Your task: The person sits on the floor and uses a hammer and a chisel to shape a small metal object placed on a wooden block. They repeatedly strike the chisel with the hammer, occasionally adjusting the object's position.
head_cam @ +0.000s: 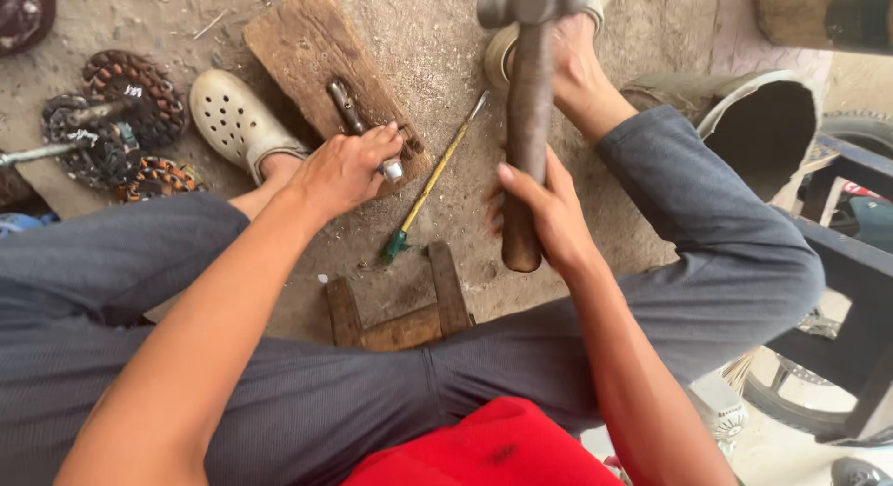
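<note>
Hammer raised over a wooden block
Right hand (549, 212) grips the hammer (526, 114); left hand (342, 170) closes on a metal rod (358, 123) lying on the block (307, 49).

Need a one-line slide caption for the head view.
Seated person's right hand raises a wooden-handled hammer while the left hand steadies a metal rod on a worn wooden block.

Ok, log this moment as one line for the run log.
left hand: holds metal rod on wooden block | right hand: hammer raised | screwdriver: on ground
</note>
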